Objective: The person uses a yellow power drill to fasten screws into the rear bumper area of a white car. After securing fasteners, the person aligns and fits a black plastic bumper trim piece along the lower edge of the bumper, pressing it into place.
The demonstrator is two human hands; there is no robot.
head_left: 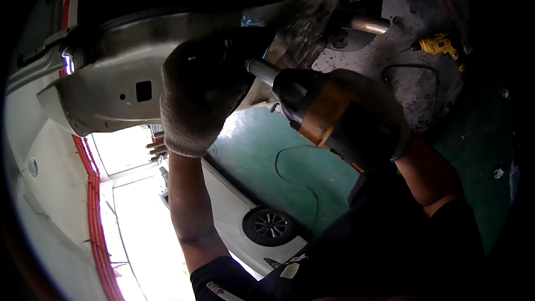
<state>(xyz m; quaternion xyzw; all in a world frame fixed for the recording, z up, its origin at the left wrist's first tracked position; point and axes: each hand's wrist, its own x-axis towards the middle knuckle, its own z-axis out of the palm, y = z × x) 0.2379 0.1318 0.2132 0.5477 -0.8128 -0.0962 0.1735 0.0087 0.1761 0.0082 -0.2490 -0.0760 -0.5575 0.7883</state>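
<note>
Orange-black power tool (322,112) | in right hand (383,101) | tip (262,71) beside left hand (189,108)

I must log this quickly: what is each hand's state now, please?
Left hand: grip cannot be told, too dark.
Right hand: holding the yellow-and-black power tool.

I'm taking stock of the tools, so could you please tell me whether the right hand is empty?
No, the right hand grips an amber-and-black power tool with a metal tip.
</note>
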